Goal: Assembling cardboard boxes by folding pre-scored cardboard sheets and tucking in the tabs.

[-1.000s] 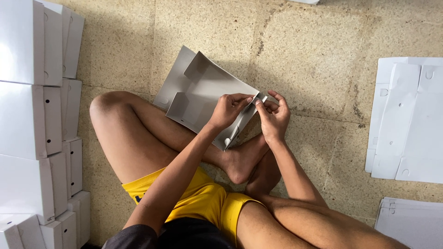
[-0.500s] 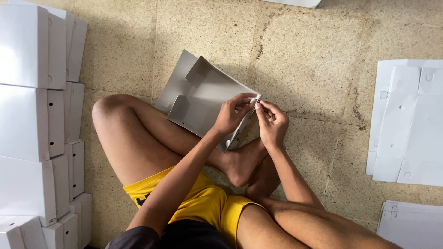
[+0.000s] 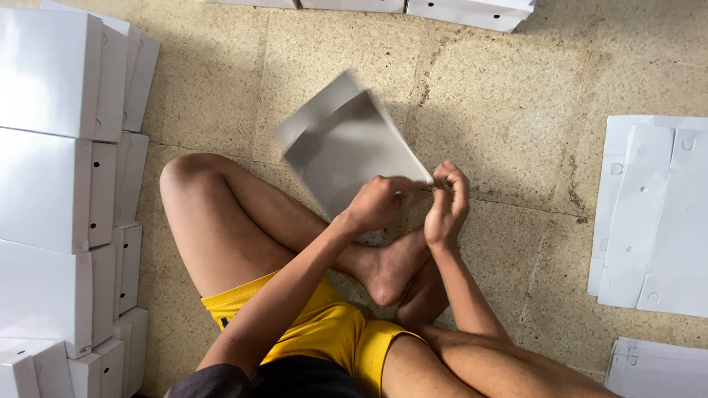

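I sit cross-legged on the floor (image 3: 501, 88); left hand (image 3: 376, 205) and right hand (image 3: 447, 200) both pinch the grey card (image 3: 343, 147) corner, holding it above my foot (image 3: 387, 269); finished boxes (image 3: 51, 184) left of card; flats (image 3: 653, 214) right.

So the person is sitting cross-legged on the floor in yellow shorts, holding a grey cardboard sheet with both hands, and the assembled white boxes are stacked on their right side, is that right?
Not quite. The head view shows the assembled white boxes stacked on the person's left side; on the right lie flat, unfolded sheets. The rest holds: cross-legged on the floor, yellow shorts, left hand and right hand both on the grey cardboard sheet.
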